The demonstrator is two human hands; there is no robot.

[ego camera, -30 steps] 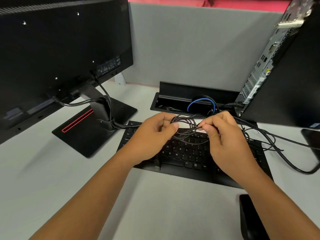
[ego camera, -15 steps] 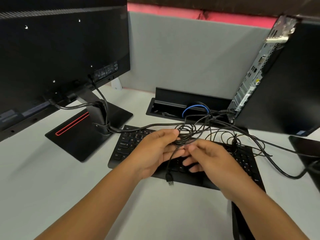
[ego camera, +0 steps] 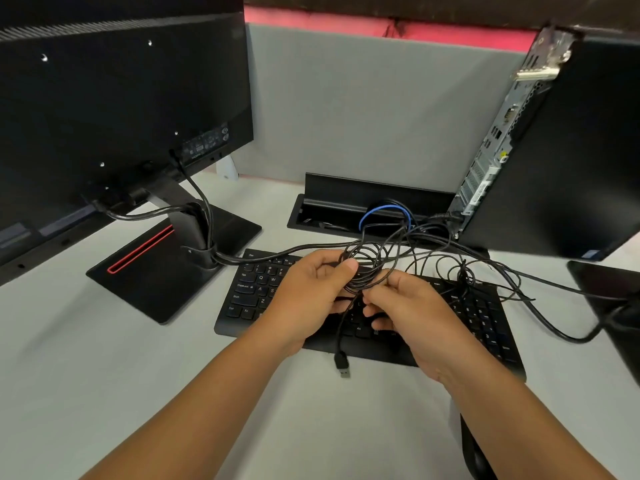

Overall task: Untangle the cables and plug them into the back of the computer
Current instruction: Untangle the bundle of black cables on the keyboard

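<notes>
A tangle of thin black cables (ego camera: 372, 263) hangs over the black keyboard (ego camera: 256, 289). My left hand (ego camera: 308, 296) grips the bundle with thumb on top. My right hand (ego camera: 412, 313) pinches strands just to its right. A black USB plug (ego camera: 342, 363) dangles below my hands on a short length of cable. More loops (ego camera: 485, 271) trail right across the keyboard. The computer tower (ego camera: 568, 161) stands at the right, its metal back panel of ports (ego camera: 491, 157) facing left toward me.
A monitor (ego camera: 114, 109) seen from behind stands left on its base (ego camera: 156, 271), with thick cables running to the tangle. A desk cable hatch (ego camera: 332, 209) holds a blue cable (ego camera: 384, 213). A black mouse (ego camera: 474, 448) lies bottom right. A second monitor base (ego camera: 609, 289) sits far right.
My hands have come closer together and lower over the keyboard. The coil has loosened into wider loops, and the USB plug now hangs free below my hands.
</notes>
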